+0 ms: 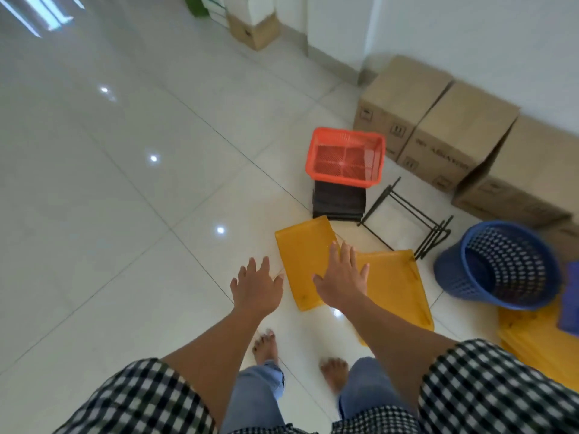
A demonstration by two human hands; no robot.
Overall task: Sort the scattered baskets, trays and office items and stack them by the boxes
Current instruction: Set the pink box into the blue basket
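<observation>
Left hand (257,286), right hand (343,277) splayed; two yellow trays (304,255) (398,283), perhaps four boxes (404,92) (463,126) (532,170) (253,29).

Both arms are out in front of me, reaching forward and down. My left hand (255,286) is flat, palm down, fingers straight and fanned, thumb sticking out to the right. My right hand (341,277) sits just right of it and a touch farther off, palm down too, fingers spread wide, thumb pointing left. The two thumbs are near each other but apart. Neither hand curls round anything. My left forearm (213,349) and right forearm (385,333) are bare, running back toward me into checked sleeves (141,399). Between the arms my bare feet (265,346) stand side by side, the left one a little farther forward.
</observation>
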